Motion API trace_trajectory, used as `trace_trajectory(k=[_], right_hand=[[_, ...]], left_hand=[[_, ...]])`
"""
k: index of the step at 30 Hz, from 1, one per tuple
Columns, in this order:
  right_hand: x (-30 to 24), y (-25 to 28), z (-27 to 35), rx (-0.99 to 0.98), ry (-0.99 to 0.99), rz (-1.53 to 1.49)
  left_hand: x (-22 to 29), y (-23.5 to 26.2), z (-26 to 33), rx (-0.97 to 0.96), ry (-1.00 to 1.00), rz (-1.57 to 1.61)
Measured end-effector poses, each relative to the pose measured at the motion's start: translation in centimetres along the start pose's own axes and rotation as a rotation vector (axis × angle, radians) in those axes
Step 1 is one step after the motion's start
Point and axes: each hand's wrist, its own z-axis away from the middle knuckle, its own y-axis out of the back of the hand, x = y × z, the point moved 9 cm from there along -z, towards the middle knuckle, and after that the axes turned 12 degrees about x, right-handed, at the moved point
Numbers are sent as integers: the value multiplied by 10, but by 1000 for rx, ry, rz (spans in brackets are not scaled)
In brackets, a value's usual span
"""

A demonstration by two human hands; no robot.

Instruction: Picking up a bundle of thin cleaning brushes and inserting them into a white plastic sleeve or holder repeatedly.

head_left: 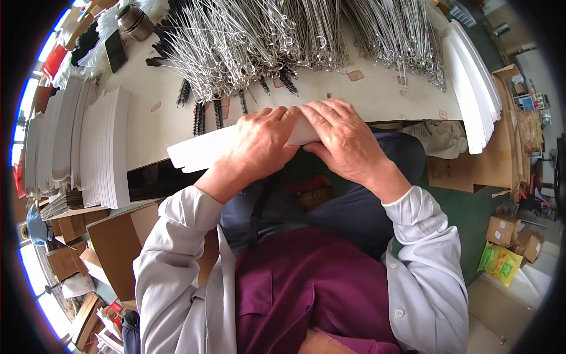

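Note:
A long, narrow white carton (199,151) lies slantwise at the table's near edge, in front of my body. My left hand (262,140) is wrapped over its middle, the thumb on the near side. Around the carton's right end is my right hand (346,140), fingers on top and thumb below; that end is mostly hidden. Just beyond my hands lies a big heap of wire-handled brushes (236,53) with looped metal ends. Some black bristle heads (199,118) poke out toward me.
Flat white cartons stand in a row (106,144) on the left, and more white cartons (471,82) are stacked at the right. A phone (115,51) and a metal flask (135,22) sit at the far left. Brown cardboard boxes (118,248) flank my seat.

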Motion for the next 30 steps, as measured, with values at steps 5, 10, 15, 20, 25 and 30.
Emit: trace_trajectory(k=[5,10,15,20,25,30], right_hand=[[11,-12,5,-10,9,1],[24,-1,5,-33,17,12],[28,0,5,-66,-24,4],[38,-6,5,-24,27,37],[51,-5,8,-4,62,49],[68,-6,12,18,62,37]], left_hand=[[-4,-11,1,-68,60,18],[-11,13,9,78,33,-45],[-22,9,18,8,49,-94],[-13,-2,-3,10,46,-66],[-11,-5,-2,98,-9,-103],[-17,-11,-5,89,-1,-154]])
